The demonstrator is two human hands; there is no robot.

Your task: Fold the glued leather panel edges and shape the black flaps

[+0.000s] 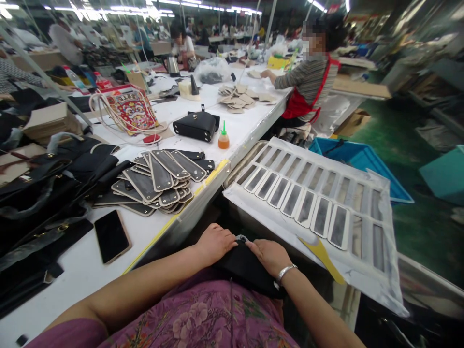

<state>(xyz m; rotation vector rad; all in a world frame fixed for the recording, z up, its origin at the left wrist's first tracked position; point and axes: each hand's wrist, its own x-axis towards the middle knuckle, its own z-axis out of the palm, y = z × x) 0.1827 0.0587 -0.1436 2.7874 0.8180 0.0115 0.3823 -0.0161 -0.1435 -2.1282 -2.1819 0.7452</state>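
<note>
A black bag (pixel 248 270) lies in my lap against my purple shirt, with a bit of clear plastic wrap at its top edge. My left hand (pixel 215 244) closes on the top edge from the left. From the right, my right hand (pixel 271 256) pinches the same edge, its thumb beside the plastic wrap. The undersides of both hands' fingers are hidden. Left of my hands, on the white table (pixel 78 285), is a loose pile of black panels (pixel 155 181) with pale edges. To the right, a white rack (pixel 366 270) holds a row of similar panels (pixel 304 205).
A phone (pixel 112 237) lies near the table edge, left of several black bags (pixel 47 193). Farther back are a glue bottle (pixel 224 141) and a black case (pixel 195 126). A yellow strip (pixel 324 260) crosses the rack's front. A co-worker (pixel 310 79) sits beyond it, near a blue crate (pixel 362 159).
</note>
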